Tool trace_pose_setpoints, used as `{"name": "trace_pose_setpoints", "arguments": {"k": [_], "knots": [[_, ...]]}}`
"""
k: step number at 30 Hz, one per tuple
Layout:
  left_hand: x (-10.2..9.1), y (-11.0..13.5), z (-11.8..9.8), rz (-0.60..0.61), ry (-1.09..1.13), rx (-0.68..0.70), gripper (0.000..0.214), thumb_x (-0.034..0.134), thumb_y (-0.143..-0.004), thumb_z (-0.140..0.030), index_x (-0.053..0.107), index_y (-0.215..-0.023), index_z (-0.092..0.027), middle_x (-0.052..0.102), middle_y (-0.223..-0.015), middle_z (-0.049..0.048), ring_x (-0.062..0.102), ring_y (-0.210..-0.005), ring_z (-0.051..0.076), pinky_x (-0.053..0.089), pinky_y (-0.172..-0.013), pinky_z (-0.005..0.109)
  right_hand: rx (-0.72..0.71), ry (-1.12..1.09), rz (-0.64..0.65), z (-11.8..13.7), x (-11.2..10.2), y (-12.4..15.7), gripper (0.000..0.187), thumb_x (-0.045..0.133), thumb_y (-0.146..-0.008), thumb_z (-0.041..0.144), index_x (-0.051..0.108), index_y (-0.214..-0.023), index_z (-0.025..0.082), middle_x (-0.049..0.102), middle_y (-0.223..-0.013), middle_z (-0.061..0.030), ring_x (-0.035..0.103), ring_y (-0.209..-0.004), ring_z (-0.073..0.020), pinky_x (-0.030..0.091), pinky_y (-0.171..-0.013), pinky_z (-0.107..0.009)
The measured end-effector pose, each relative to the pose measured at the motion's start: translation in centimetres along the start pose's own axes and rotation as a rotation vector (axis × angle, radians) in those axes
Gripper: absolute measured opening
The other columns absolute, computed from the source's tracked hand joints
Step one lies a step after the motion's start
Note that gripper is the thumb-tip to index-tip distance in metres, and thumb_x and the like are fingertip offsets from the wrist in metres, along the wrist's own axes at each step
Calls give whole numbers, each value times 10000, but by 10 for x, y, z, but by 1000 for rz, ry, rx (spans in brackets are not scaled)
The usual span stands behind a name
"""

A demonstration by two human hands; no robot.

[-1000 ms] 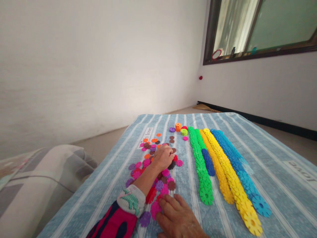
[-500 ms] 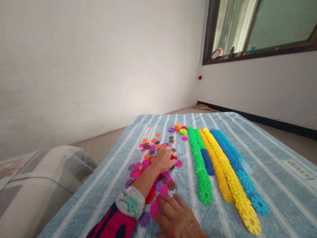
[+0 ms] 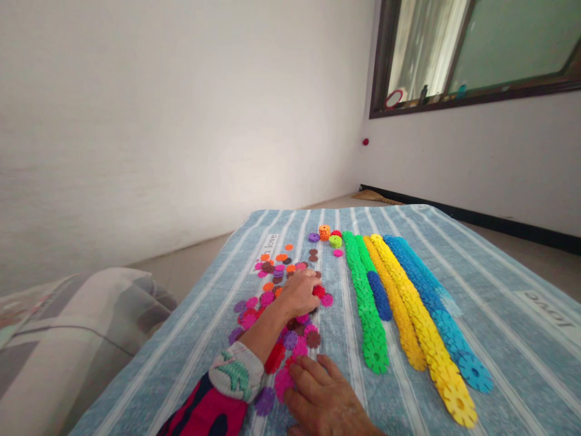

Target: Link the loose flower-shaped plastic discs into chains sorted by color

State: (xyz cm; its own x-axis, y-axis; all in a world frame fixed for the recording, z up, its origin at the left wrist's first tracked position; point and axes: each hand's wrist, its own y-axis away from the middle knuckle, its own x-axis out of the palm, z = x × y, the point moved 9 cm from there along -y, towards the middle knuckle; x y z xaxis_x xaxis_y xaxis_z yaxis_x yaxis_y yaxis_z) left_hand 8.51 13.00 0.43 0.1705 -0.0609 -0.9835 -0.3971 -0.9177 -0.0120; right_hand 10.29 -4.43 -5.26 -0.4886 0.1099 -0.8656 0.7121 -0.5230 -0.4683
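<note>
My left hand (image 3: 297, 293), reaching out from a pink and dark patterned sleeve, is closed over a pile of notched plastic discs. Between its thumb and fingers a red disc (image 3: 319, 291) shows, with a magenta disc (image 3: 327, 300) just to the right. Closer to me, my right hand (image 3: 324, 393) has its fingers bent, thumb and fingertips on a large magenta disc (image 3: 284, 385). A purple disc (image 3: 265, 401) lies to the left of it. Red, brown, orange, pink and purple discs are scattered under and around the left forearm.
Linked disc chains lie on the right: green (image 3: 370, 315), yellow (image 3: 422, 321) and blue (image 3: 438, 303), with a short dark blue one (image 3: 379, 295). Small stacks, including an orange stack (image 3: 324, 232), stand at the far end. A striped cloth (image 3: 508, 339) covers the table.
The left hand's fingers have shifted slightly, and more of the red disc shows beside them. The right hand stays in place. The view has moved very little.
</note>
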Motion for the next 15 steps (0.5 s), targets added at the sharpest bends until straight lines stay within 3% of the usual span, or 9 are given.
{"name": "trace_pose_setpoints", "arguments": {"k": [6,15], "knots": [[-2,1,-7,-7,-64,34,235,600,-678,-162,694,-881,-233,639,-1046,52,553,-1041,238,427,-930,343,0,-12,-2,0,-1,-1,392,621,-869,511,584,-1139,228,615,-1264,-97,545,-1173,-312,479,-941,-510],[0,2,-6,7,-130,37,156,553,-729,-166,696,-787,-188,647,-951,71,572,-957,227,440,-869,337,2,-26,2,1,-2,1,396,601,-883,512,581,-1157,227,605,-1276,-102,532,-1186,-308,459,-961,-504]]}}
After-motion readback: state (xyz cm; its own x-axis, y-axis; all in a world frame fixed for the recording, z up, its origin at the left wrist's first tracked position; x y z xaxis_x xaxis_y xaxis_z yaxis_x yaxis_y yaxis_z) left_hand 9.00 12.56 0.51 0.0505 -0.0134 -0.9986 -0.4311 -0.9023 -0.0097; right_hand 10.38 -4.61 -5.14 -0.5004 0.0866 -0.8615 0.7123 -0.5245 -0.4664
